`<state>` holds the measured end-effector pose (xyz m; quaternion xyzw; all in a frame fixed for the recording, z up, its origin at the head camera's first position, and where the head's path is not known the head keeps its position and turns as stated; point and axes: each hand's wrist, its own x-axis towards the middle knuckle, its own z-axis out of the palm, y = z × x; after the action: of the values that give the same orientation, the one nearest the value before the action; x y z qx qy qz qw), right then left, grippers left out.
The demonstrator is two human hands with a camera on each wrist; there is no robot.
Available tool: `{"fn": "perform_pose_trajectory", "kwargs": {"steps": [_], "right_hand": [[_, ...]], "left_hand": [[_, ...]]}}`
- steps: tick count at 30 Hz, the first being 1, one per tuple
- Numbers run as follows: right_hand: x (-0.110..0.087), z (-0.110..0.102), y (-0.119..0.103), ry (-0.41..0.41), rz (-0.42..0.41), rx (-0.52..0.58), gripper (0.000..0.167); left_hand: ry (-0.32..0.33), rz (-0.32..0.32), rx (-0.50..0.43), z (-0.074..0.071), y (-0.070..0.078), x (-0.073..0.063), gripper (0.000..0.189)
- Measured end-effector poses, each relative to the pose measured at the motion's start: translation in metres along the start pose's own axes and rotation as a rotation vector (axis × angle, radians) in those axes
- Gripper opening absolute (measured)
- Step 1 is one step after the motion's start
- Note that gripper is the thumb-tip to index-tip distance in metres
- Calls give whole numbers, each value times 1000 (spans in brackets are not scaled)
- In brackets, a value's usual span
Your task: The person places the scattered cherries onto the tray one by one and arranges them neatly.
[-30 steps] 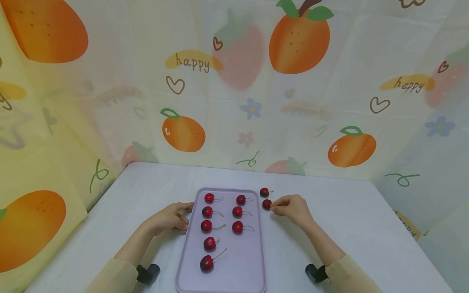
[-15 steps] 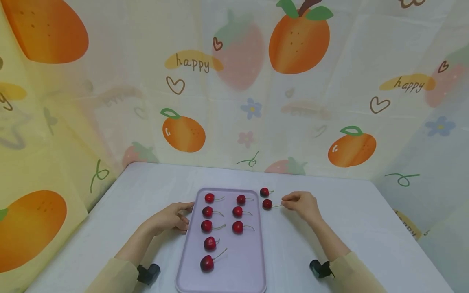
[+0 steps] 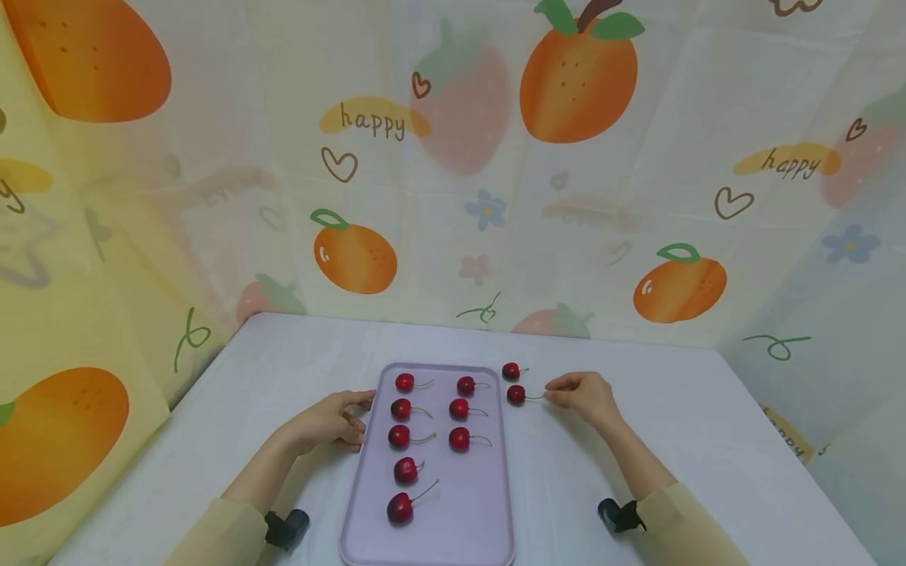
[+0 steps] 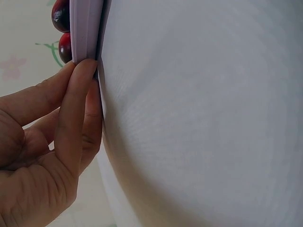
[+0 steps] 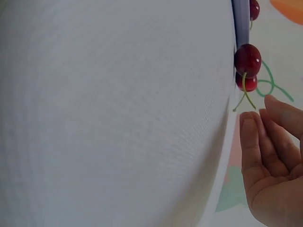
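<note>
My left hand rests its fingertips against the left rim of a lilac tray. In the left wrist view, the thumb and fingers meet the tray's side wall. Right of the tray, two stemmed cherries lie on the table: a far cherry and a nearer cherry. The fingertips of my right hand are right at the stem end of the nearer one. A gap shows between the thumb and fingers in the right wrist view, just beyond the stems.
On the tray, several cherries form a left column, including the front cherry; a right column of three includes a cherry. A white cloth covers the table. Behind stands a fruit-print curtain. Each wrist wears a black camera.
My right hand has drawn back to the right, from the nearer cherry's body to the end of its stem, then stayed almost still. Left hand and tray keep their places.
</note>
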<state>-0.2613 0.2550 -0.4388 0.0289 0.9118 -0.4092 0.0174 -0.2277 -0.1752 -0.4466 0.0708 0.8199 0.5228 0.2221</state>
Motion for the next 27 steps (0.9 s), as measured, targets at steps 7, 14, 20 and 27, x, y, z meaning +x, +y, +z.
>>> {"fn": "perform_pose_trajectory", "kwargs": {"steps": [7,14,20,27], "right_hand": [[0,3,0,-26,-5,7,23],[1,5,2,-30,-15,-18,19],[0,6,2,-23,-33,-40,15],[-1,8,-1,-22,-54,-44,13]], "left_hand": [[-1,-1,-3,0,-1,0,78],[5,-13,12,1,-1,0,77],[7,-13,18,1,-1,0,77],[8,-16,12,1,0,-1,77]]}}
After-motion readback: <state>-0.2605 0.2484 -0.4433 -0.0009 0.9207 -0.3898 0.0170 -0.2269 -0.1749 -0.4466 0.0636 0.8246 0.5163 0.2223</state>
